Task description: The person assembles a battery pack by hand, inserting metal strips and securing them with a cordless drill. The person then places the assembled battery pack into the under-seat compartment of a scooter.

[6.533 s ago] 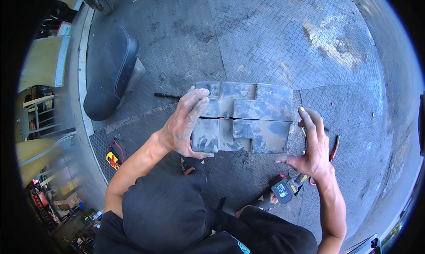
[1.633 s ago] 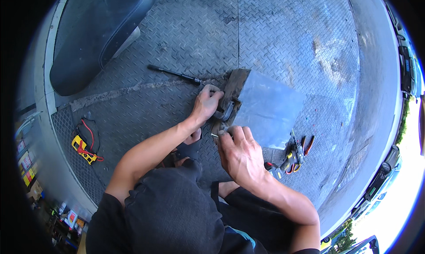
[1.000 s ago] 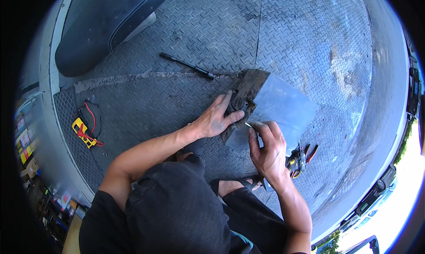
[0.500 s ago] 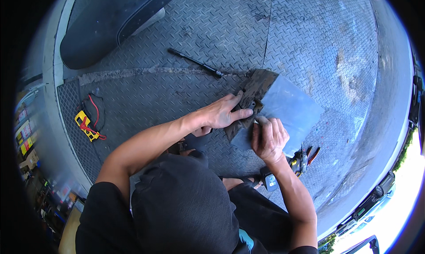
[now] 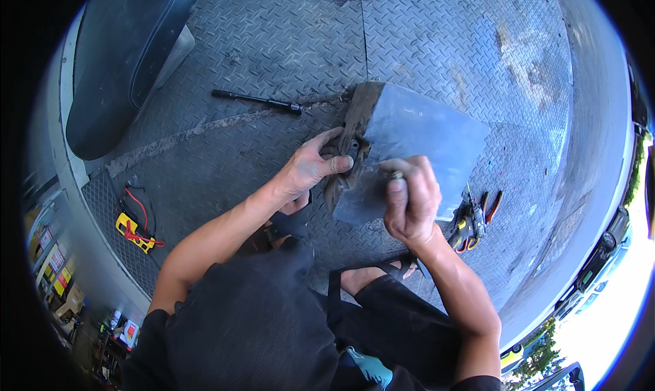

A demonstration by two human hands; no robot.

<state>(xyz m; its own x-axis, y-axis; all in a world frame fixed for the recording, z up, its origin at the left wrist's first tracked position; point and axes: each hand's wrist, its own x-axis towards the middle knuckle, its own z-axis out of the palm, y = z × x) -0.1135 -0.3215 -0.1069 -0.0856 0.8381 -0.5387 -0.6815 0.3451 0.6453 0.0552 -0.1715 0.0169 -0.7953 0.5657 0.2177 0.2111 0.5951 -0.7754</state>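
**Grip entry: both hands closed in on the folded metal part**

Grip, left: my left hand [image 5: 310, 169] is clamped on the dark, rusty edge [image 5: 351, 142] of the grey sheet-metal piece [image 5: 416, 142], thumb and forefinger pinching it near a small hole.

Grip, right: my right hand [image 5: 409, 200] is curled shut around a small tool or fastener [image 5: 394, 176] at the piece's near face; too small to identify.

Change: seconds ago the sheet lay spread flat under open palms. Now it stands folded up off the checker-plate floor [image 5: 273, 36], and my right hand has moved in from its lower corner. I judge the work has gone from positioning to fastening.

Nearby:
- black rod [image 5: 256, 101], beyond the left hand
- red-handled pliers [image 5: 477, 217], just right of the piece
- yellow multimeter [image 5: 133, 229], well apart at left
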